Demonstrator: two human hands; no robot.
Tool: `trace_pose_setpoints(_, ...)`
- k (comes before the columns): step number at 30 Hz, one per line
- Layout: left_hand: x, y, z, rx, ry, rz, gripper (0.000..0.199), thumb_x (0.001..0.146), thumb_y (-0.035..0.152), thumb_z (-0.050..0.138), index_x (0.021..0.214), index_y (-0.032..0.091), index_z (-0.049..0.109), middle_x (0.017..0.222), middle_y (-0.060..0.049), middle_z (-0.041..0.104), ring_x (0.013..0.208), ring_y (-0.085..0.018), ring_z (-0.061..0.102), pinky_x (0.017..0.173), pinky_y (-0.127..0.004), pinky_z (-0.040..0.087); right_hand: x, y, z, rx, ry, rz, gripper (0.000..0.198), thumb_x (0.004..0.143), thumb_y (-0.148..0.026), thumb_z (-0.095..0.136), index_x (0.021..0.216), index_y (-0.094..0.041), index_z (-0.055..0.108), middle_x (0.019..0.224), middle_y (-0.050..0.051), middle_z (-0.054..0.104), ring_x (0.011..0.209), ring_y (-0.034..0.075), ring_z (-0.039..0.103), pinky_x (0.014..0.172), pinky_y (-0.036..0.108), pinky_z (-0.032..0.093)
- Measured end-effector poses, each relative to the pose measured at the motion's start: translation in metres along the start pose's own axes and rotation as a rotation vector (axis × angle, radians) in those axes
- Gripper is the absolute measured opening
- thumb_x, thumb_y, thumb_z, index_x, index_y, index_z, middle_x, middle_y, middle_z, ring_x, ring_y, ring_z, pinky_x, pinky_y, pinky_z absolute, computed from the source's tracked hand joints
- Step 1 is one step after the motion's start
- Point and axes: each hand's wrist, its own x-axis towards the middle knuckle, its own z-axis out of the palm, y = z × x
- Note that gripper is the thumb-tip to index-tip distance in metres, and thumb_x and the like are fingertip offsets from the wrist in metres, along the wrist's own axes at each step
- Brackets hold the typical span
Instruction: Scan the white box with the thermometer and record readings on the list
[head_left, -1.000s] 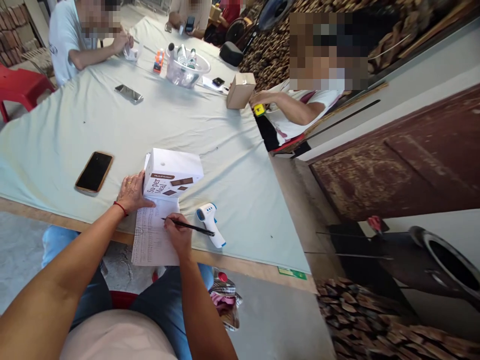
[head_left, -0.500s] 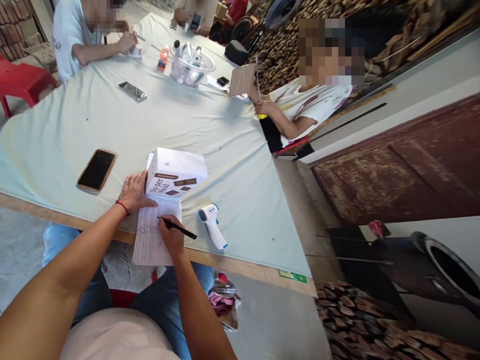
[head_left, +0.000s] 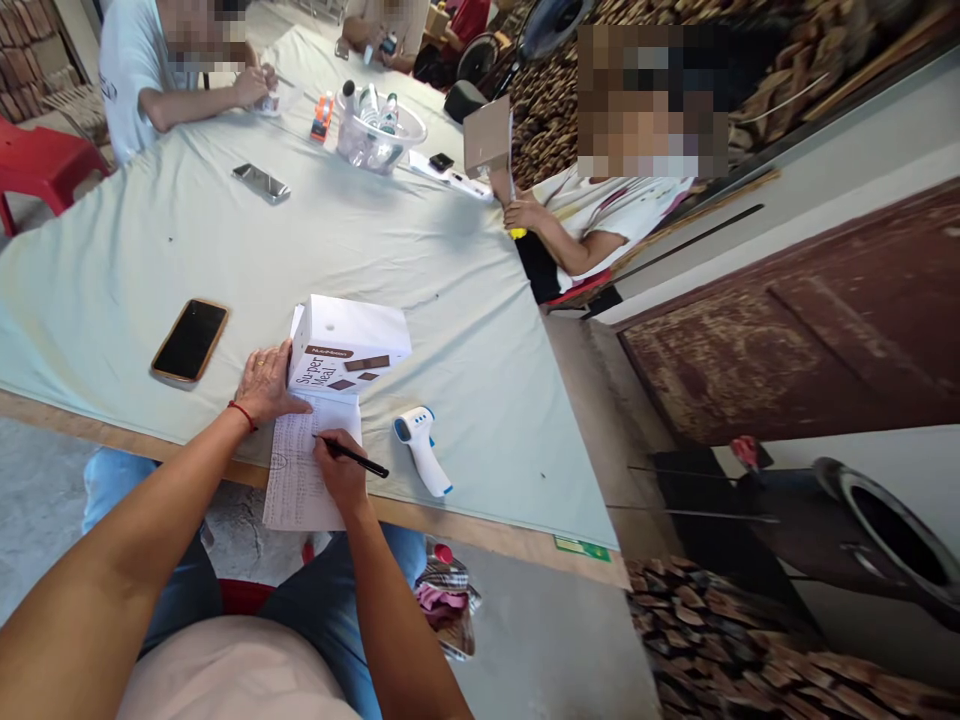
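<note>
My right hand (head_left: 343, 472) grips a black pen (head_left: 360, 459), its tip on a sheet of paper (head_left: 296, 490) covered in rows of handwriting. The sheet's lower end hangs past the table's near edge. My left hand (head_left: 268, 385) lies spread on the paper's upper left, fingers against the side of a white box (head_left: 352, 345) printed "Super Meal". The box stands at the top of the sheet. To the right of my right hand rests a white and blue infrared thermometer (head_left: 424, 450). A dark-screened phone (head_left: 190, 341) in a brown case lies left of my left hand.
A pale cloth covers the table (head_left: 480, 400). Farther back are a silver phone (head_left: 260, 183), an orange box (head_left: 322, 118) and a clear basket of bottles (head_left: 381, 135). A person (head_left: 592, 220) at the right holds a brown board (head_left: 487, 135); two others sit at the back.
The view has shifted slightly. The person at the right has moved the brown board a little upward. My hands, the pen and the paper keep nearly the same places.
</note>
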Motion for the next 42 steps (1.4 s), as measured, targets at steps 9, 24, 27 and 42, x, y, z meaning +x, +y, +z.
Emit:
trace_pose_setpoints(9,-0.0008,0.0013,-0.0021,0.016,-0.011,-0.003,0.130,0.053,0.054,0.087,0.155,0.014,0.017,0.151,-0.021,0.042,0.143,-0.038,0.036,0.123,-0.053,0.015,0.0002,0.0018,0.0012,0.010,0.029,-0.004,0.015,0.078,-0.036,0.057,0.076,-0.023,0.065,0.073,-0.001,0.066,0.070,0.016,0.060,0.073,0.031,0.050)
trace_pose_setpoints(24,0.0005,-0.0034,0.0031,0.019,0.036,0.034,0.129,0.052,0.053,0.087,0.153,0.012,0.020,0.148,-0.023,0.045,0.140,-0.039,0.039,0.121,-0.053,0.019,0.0008,0.0007,0.0014,0.016,0.055,-0.027,0.016,0.077,-0.035,0.056,0.074,-0.022,0.063,0.071,-0.001,0.064,0.067,0.015,0.059,0.069,0.030,0.050)
trace_pose_setpoints(27,0.0009,-0.0049,0.0039,0.023,0.043,0.048,0.128,0.052,0.055,0.087,0.153,0.013,0.019,0.146,-0.022,0.047,0.138,-0.039,0.041,0.120,-0.054,0.021,0.0008,0.0009,0.0012,0.010,0.054,-0.027,0.016,0.078,-0.036,0.056,0.074,-0.022,0.063,0.071,0.000,0.064,0.068,0.015,0.059,0.070,0.030,0.050)
trace_pose_setpoints(42,0.0012,-0.0057,0.0036,0.025,0.039,0.043,0.129,0.052,0.056,0.087,0.153,0.012,0.020,0.146,-0.022,0.047,0.139,-0.038,0.041,0.120,-0.054,0.021,0.0006,0.0020,0.0017,-0.005,0.113,-0.046,0.015,0.078,-0.034,0.054,0.073,-0.022,0.061,0.068,-0.001,0.062,0.064,0.015,0.057,0.068,0.030,0.050)
